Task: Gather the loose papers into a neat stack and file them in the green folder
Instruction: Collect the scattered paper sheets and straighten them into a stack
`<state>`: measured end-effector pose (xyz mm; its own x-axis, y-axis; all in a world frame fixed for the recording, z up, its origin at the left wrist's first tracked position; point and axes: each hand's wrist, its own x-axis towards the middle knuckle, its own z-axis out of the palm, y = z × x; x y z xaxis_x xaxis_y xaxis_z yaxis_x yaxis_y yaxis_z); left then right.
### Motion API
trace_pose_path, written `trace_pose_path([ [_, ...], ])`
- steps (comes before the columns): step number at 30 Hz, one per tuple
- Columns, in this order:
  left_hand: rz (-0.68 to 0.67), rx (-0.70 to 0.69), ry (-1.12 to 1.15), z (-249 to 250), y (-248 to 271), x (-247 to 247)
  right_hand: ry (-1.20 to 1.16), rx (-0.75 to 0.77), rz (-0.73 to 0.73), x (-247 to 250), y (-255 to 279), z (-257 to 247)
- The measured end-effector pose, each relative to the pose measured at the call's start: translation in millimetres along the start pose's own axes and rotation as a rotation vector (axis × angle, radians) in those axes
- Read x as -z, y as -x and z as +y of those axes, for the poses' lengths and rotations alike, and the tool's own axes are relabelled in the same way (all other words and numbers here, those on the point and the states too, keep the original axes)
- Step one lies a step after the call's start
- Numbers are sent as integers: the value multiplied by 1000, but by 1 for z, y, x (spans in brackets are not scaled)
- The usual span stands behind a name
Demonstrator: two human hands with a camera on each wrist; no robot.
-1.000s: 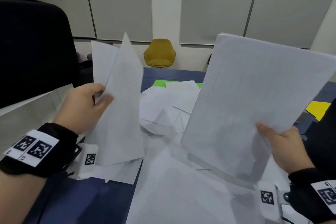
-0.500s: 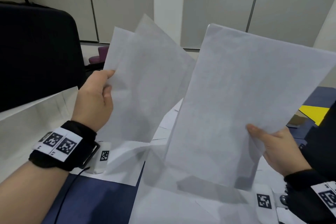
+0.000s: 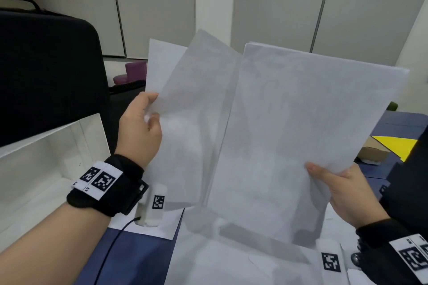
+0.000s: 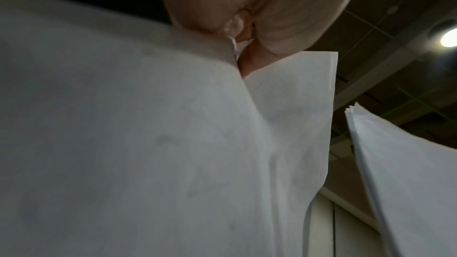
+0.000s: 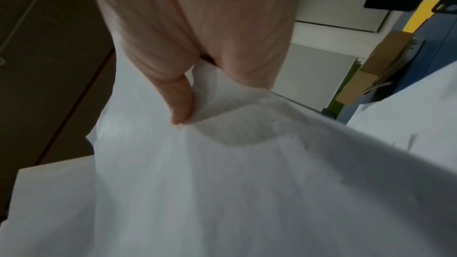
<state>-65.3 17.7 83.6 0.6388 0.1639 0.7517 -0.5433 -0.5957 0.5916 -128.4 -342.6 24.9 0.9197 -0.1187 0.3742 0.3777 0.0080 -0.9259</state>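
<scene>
Grey wall panels point(image 3: 278, 2); purple seat point(image 3: 135, 71); ceiling lamp point(image 4: 448, 37).

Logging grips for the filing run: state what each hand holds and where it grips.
Left hand pinches a few loose sheets at their left edge. Right hand grips a thicker paper stack near its lower right corner.

The head camera looks forward and down over the held papers point(image 3: 301, 134); each wrist camera sits close beneath them, facing up along its hand (very near). All three share those papers.
</scene>
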Motion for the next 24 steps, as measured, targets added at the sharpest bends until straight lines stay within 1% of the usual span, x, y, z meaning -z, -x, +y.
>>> trace_pose_path([
  [4,-52,102,202,6,4,-12,-28,-10,-14,-2,0,0],
  [7,-90,194,324,14,11,-20,-86,-34,14,-3,-3,1],
  [10,-126,240,437,26,20,-31,-157,-68,32,-8,-5,3],
  [14,-203,269,508,36,34,-46,-222,-141,29,-13,-2,8],
  [18,-260,289,527,36,43,-53,-266,-210,34,-11,-1,11],
  [24,-361,304,515,39,51,-58,-234,-280,42,-12,1,16],
])
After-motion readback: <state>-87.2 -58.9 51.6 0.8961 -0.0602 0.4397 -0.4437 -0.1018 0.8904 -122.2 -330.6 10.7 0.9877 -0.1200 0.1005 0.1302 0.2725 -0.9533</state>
